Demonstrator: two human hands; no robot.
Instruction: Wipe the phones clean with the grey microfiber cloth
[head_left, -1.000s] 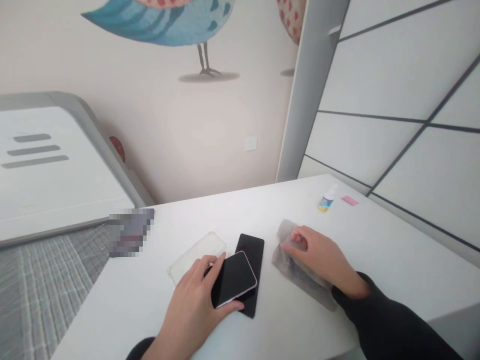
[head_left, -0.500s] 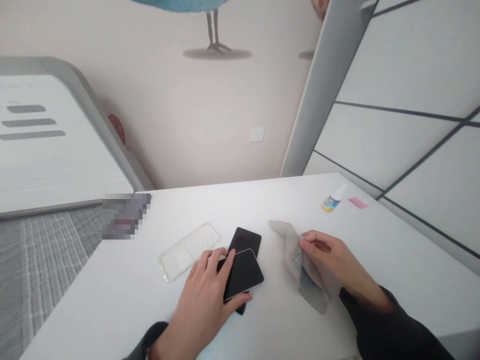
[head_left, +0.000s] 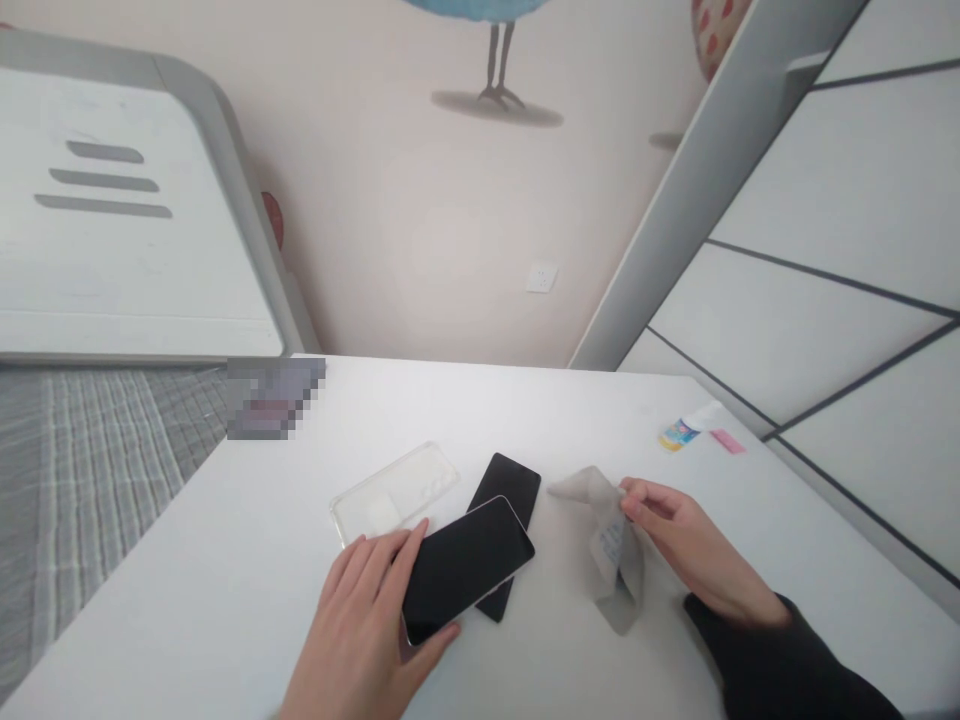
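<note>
My left hand (head_left: 367, 620) grips a black-screened phone (head_left: 465, 565) by its near end, tilted just above the white table (head_left: 225, 560). Under the phone's far end lies a flat black rectangle (head_left: 512, 482), perhaps a screen protector. Left of it rests a clear phone case (head_left: 394, 492). My right hand (head_left: 690, 550) pinches a grey cleaning cloth (head_left: 611, 545) lifted off the table, its lower corner hanging down, a short way right of the phone.
A small bottle with a blue and yellow label (head_left: 686, 430) and a pink slip (head_left: 727, 441) lie at the table's far right. A blurred patch (head_left: 274, 397) sits at the far left corner. A bed with a checked cover (head_left: 82, 470) stands left; panelled wall on the right.
My right hand has lifted the cloth from the table, where it lay pressed flat. My left hand has turned the phone more crosswise and drawn it nearer. The camera has tilted.
</note>
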